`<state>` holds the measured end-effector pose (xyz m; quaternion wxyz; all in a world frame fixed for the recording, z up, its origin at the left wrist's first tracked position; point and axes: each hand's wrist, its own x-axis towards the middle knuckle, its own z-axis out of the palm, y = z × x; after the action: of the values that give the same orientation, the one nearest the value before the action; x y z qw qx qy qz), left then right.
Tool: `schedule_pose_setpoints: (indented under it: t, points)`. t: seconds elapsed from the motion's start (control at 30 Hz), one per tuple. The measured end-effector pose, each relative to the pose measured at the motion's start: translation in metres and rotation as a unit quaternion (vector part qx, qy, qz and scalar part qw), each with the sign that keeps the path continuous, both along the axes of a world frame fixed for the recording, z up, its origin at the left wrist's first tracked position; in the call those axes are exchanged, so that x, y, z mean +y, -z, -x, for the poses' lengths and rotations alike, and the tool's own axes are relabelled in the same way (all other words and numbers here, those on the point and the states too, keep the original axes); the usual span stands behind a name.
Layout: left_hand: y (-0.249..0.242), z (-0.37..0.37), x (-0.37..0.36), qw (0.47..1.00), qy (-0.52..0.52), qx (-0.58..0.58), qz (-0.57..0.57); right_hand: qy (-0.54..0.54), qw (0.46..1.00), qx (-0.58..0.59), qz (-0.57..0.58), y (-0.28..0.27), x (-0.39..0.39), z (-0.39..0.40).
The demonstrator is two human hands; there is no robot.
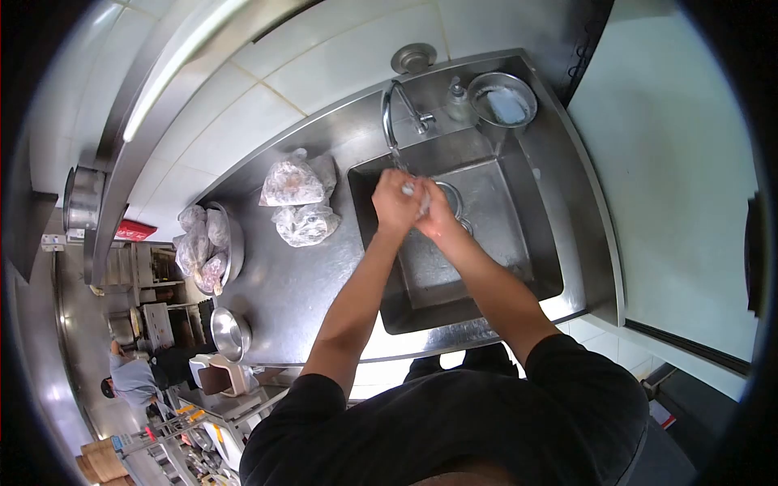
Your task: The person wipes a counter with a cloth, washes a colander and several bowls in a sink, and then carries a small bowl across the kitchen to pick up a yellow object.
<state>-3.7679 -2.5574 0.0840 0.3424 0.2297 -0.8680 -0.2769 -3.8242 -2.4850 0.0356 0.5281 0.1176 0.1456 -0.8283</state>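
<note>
Over the sink (pixel 494 275), my left hand (pixel 395 202) and my right hand (pixel 436 212) are pressed together just below the mouth of the tap (pixel 389 121). Water runs from the spout close to my fingers. Something whitish shows between the palms; whether it is lather or a solid piece I cannot make out. Both hands have curled fingers, partly hiding one another. Behind them, a round metal ring or strainer (pixel 454 198) lies in the basin.
Frosty plastic bags (pixel 293 182) lie on the steel counter (pixel 300 283), left of the sink. More bags fill a metal bowl (pixel 235 247); a smaller bowl (pixel 231 334) stands nearer. At the back right are a pump bottle (pixel 458 99) and a dish (pixel 523 87). Another person (pixel 134 379) works far left.
</note>
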Motion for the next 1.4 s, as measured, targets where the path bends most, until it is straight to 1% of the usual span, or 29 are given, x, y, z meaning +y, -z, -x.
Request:
schedule_pose_setpoints:
  t: [0.07,0.17,0.2,0.27,0.3,0.33,0.37,0.4,0.43,0.53,0.63,0.67,0.77,0.8,0.87,0.97,1.0,1.03,1.1,1.2,1.33,1.4]
  points:
    - [-0.01,-0.016,0.015,0.997,0.071,-0.002,0.042,-0.046,0.999,-0.02,-0.006,-0.011,0.024,-0.009]
    - [-0.015,-0.033,0.043,0.987,0.094,-0.008,0.132,-0.13,0.987,0.007,0.089,0.034,0.041,-0.011]
    - [-0.021,-0.037,0.049,0.984,0.108,-0.037,0.139,-0.135,0.991,0.0,0.017,0.021,0.048,-0.015]
    - [-0.032,-0.059,0.066,0.975,0.134,-0.101,0.144,-0.207,0.978,0.033,-0.023,0.013,0.064,-0.022]
    - [-0.035,-0.066,0.073,0.972,0.147,-0.089,0.159,-0.241,0.968,0.054,-0.042,0.012,0.071,-0.017]
    - [-0.038,-0.075,0.08,0.968,0.163,-0.078,0.174,-0.305,0.944,0.016,0.124,0.04,0.073,-0.013]
    - [-0.04,-0.08,0.085,0.963,0.18,-0.065,0.19,-0.31,0.942,0.096,0.086,0.032,0.075,-0.015]
    - [-0.041,-0.088,0.089,0.954,0.203,-0.086,0.203,-0.313,0.933,0.172,0.047,0.014,0.082,-0.022]
    - [-0.042,-0.096,0.095,0.952,0.212,-0.088,0.204,-0.314,0.917,0.245,0.007,0.004,0.087,-0.029]
    - [-0.05,-0.111,0.106,0.944,0.24,-0.082,0.213,-0.45,0.861,0.232,0.052,0.001,0.079,-0.028]
    - [-0.057,-0.124,0.114,0.932,0.272,-0.065,0.231,-0.527,0.743,0.41,0.045,-0.044,0.07,-0.028]
    - [-0.061,-0.13,0.115,0.929,0.281,-0.066,0.232,-0.555,0.73,0.395,0.049,-0.042,0.068,-0.03]
    - [-0.058,-0.139,0.114,0.919,0.294,-0.059,0.255,-0.571,0.707,0.416,0.04,-0.04,0.059,-0.04]
    - [-0.054,-0.142,0.113,0.917,0.295,-0.059,0.263,-0.603,0.71,0.363,-0.011,-0.042,0.056,-0.044]
    - [-0.05,-0.146,0.11,0.912,0.294,-0.044,0.283,-0.638,0.652,0.409,-0.004,-0.05,0.044,-0.05]
    - [-0.047,-0.158,0.111,0.896,0.306,-0.064,0.316,-0.667,0.572,0.477,0.006,-0.066,0.03,-0.067]
    - [-0.045,-0.164,0.112,0.897,0.309,-0.062,0.309,-0.674,0.548,0.496,0.009,-0.07,0.03,-0.076]
    - [-0.044,-0.166,0.11,0.899,0.31,-0.058,0.305,-0.682,0.538,0.495,-0.007,-0.072,0.027,-0.08]
    - [-0.039,-0.175,0.108,0.901,0.308,-0.051,0.3,-0.697,0.522,0.491,-0.039,-0.075,0.023,-0.091]
    - [-0.039,-0.19,0.1,0.906,0.302,-0.037,0.294,-0.686,0.512,0.509,-0.087,-0.081,0.016,-0.109]
    - [-0.045,-0.211,0.089,0.905,0.325,-0.015,0.274,-0.687,0.517,0.499,-0.111,-0.073,0.011,-0.126]
    - [-0.049,-0.219,0.087,0.907,0.331,-0.005,0.26,-0.669,0.525,0.512,-0.12,-0.093,0.013,-0.136]
